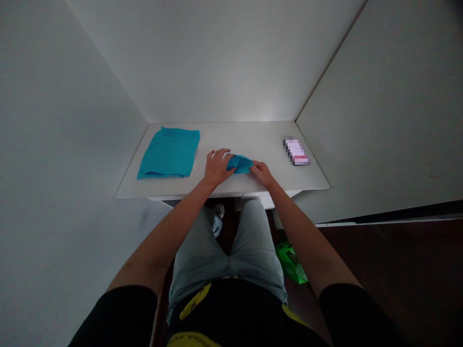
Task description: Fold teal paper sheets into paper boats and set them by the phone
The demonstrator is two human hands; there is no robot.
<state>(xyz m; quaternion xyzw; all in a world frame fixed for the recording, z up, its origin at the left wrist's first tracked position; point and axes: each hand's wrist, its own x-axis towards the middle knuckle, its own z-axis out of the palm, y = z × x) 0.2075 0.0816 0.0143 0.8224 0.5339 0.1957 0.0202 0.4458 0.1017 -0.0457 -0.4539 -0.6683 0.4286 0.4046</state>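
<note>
Between my two hands is a small folded piece of blue paper (243,164), just over the white desk. My left hand (217,167) grips its left end, thumb below and fingers curled over the top. At the right end, my right hand (262,172) pinches the edge between thumb and fingers. Larger blue sheets (170,153) lie flat on the desk to the left, their edges slightly uneven. Part of the folded piece is hidden behind my left fingers.
The white desk (231,136) stands between walls at the back, left and right. A phone (296,151) with a lit, blurred screen lies at the desk's right side. A green bag (291,262) sits on the dark floor beside my right leg.
</note>
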